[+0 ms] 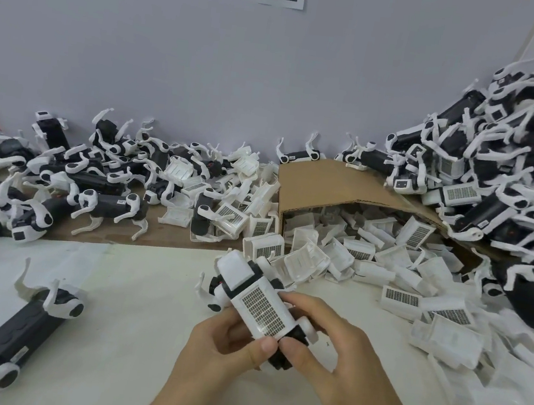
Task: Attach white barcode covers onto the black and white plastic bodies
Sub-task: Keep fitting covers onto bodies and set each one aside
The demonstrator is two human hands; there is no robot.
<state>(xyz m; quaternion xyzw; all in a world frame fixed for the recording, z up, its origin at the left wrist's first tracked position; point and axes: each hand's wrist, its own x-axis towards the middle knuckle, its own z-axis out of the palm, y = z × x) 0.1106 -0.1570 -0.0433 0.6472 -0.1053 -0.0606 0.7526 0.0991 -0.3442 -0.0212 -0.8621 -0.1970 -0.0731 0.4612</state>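
Both my hands hold one black and white plastic body (240,274) above the white table (131,313), tilted with its head end away from me. A white barcode cover (262,309) lies on top of the body, barcode grid facing up. My left hand (225,342) grips the body from the left, its thumb pressing on the cover's near corner. From the right, my right hand (328,348) grips the body's near end with fingers curled round it. Another black and white body (13,336) lies on the table at lower left.
Loose white covers (364,248) spill from a tipped cardboard box (322,182) behind my hands and spread to the right. A tall heap of bodies (511,171) rises at right. More bodies (87,173) lie on brown cardboard along the grey wall at left.
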